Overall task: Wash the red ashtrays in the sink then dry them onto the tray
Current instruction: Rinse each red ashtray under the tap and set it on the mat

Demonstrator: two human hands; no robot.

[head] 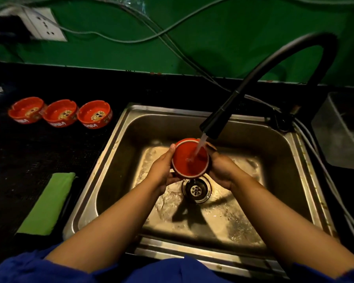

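Both grips hold one round red ashtray [190, 160] under running water, above the steel sink [119, 144].

The left grip [161, 170] (it is the person's left hand) curls around the left side of the ashtray, with the thumb on the upper rim. The right grip [221, 170] wraps around the right side, with most of its fingers hidden behind the ashtray. The ashtray is tilted and shows a plain red face to the camera. The thin stream of water [200, 144] from the black curved faucet [219, 123] falls on this face. The ashtray is over the round metal drain [196, 189]. Three more red ashtrays [60, 112] stand upright in a close row on the black table [18, 160], left of the sink. A folded green cloth [47, 203] lies on the table, nearer to the person.
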